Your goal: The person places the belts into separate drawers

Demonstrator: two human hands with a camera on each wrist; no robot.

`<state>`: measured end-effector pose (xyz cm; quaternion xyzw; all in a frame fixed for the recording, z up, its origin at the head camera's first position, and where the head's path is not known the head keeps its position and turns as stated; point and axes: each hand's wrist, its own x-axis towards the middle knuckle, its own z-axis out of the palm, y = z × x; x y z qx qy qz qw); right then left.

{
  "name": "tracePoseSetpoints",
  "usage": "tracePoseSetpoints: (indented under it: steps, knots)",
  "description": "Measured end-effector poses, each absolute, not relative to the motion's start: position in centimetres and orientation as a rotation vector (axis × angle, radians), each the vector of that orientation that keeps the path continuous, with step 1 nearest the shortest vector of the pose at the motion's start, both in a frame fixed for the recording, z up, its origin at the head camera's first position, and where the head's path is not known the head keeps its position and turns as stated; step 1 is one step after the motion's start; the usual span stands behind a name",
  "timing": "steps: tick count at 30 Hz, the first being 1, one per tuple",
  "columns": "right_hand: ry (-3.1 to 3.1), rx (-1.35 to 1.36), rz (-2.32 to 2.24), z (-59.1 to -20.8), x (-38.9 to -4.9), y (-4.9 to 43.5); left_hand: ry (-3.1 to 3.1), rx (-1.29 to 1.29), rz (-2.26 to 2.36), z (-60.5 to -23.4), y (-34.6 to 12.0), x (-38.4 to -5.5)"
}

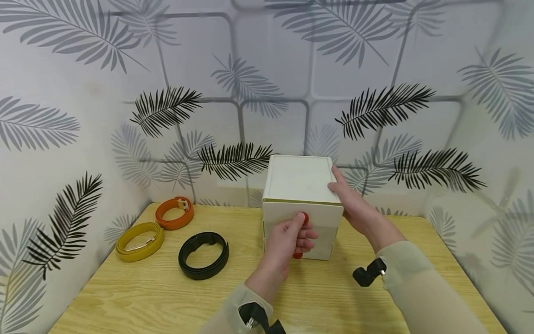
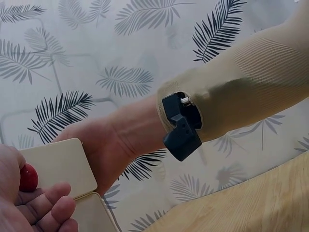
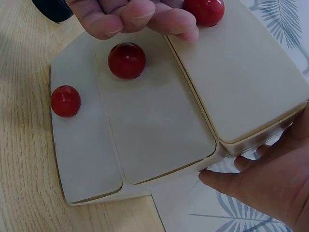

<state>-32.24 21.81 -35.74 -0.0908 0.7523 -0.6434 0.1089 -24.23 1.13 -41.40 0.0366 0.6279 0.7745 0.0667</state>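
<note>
Box, on the table: we noted its top drawer slightly proud. Left hand: pinched the top knob, we judged for purchase. Right hand: lay, fingers extended, against the side, seemingly bracing. Belts: three, coiled left of it, perhaps for compactness.

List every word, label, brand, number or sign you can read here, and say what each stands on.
None: no text can be read in any view.
White box and red knobs: no lettering shows.
Black belt, orange belt and yellow belt: none legible; any mark on the orange belt's buckle would be too small to read.
Wall: leaves and lines, no letters.
</note>
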Motion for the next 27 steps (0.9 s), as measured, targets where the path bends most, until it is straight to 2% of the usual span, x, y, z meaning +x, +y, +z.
tracePoseSetpoints:
  steps: [27]
  knots:
    - [2.237, -0.281, -1.873, -36.0, -32.4, 21.8, 1.872, 0.164, 2.327, -41.0, 0.6, -22.0]
